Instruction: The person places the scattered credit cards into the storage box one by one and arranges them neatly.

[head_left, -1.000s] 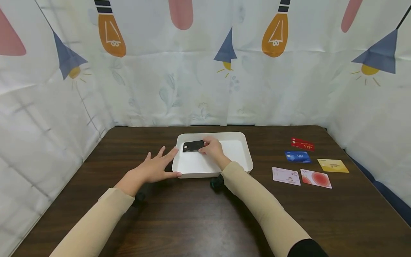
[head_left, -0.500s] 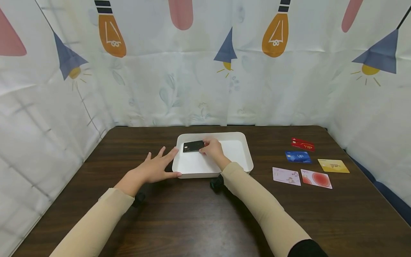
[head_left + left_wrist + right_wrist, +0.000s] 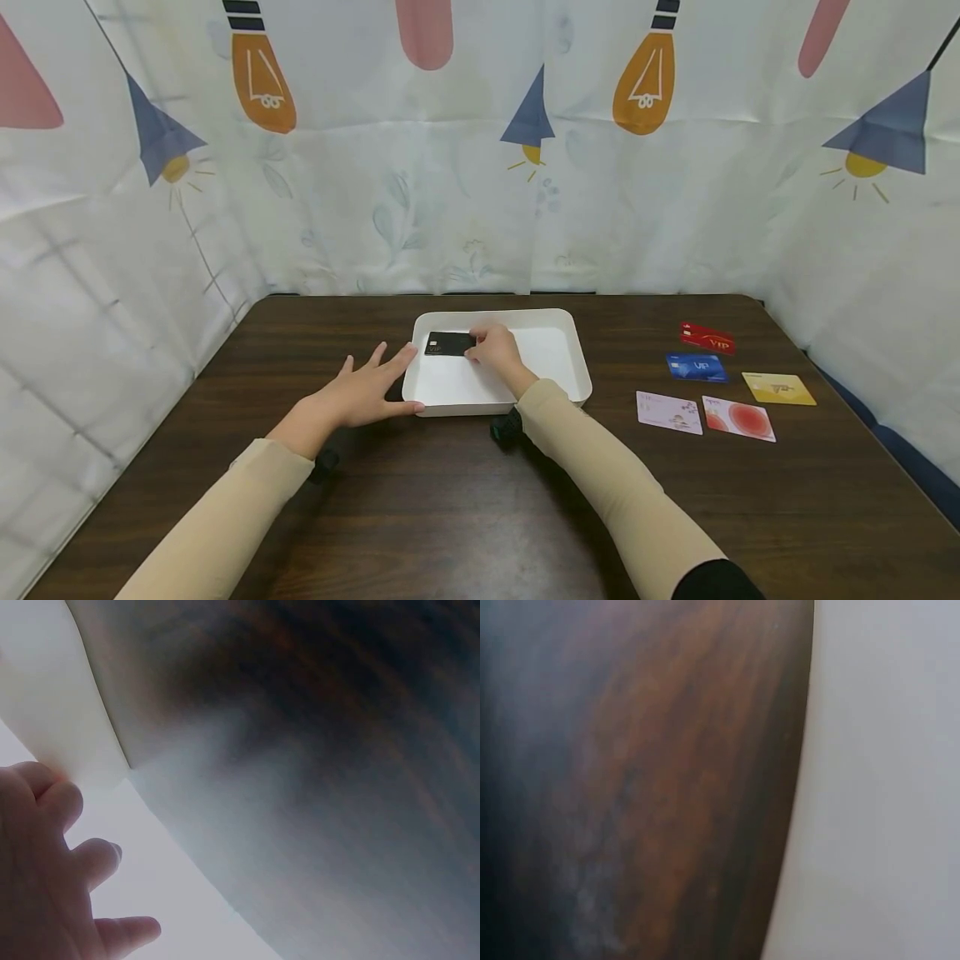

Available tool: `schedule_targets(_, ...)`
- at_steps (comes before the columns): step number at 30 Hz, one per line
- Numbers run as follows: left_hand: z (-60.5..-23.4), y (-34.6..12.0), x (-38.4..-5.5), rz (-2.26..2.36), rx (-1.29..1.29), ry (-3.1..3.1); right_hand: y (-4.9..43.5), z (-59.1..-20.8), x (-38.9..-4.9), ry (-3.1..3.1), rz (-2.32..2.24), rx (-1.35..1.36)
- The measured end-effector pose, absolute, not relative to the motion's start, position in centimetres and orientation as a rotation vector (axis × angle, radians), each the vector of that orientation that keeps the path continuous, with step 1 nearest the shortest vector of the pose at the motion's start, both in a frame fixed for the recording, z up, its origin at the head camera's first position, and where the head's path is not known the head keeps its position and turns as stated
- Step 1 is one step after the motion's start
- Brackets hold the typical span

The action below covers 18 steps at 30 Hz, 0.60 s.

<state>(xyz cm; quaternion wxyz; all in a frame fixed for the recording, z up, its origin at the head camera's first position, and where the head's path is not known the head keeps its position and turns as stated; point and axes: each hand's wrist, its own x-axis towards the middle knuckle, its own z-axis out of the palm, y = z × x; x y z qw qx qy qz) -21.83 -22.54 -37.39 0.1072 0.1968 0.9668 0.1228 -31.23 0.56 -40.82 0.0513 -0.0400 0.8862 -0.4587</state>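
A black card (image 3: 447, 344) with a small chip and pale VIP lettering is inside the white tray (image 3: 547, 383), toward its left back. My right hand (image 3: 497, 357) pinches the card's right end between thumb and fingers, which cover that end. At the tray's left side, my left hand (image 3: 348, 402) has its fingers spread, with the tips of thumb and index finger at the rim. The left wrist view shows that hand's fingers (image 3: 97, 862) beside the pale tray wall (image 3: 67, 690). Only tray wall (image 3: 877, 780) and tabletop appear in the right wrist view.
Several cards lie on the brown table (image 3: 450, 517) to the right: red (image 3: 707, 337), blue (image 3: 696, 367), yellow (image 3: 780, 387), pale pink (image 3: 669, 412), and white with a red circle (image 3: 738, 417). A printed white curtain (image 3: 465, 208) surrounds the table's back and sides.
The black card has shifted slightly left and its lettering shows more clearly. My right hand's fingers moved a little with it. The left hand and tray stay in place.
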Motion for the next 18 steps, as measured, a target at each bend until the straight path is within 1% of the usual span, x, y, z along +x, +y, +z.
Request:
schedule_targets(9,-37.28,-22.53,-21.74,0.363,0.579,2.844,0.52,-40.59,-30.76,2.741,-1.263,-0.189)
schedule_targets(18,-37.19,-22.48,-21.74,0.376,0.57,2.835,0.61,-40.65,-30.88,2.772,-1.172,-0.193)
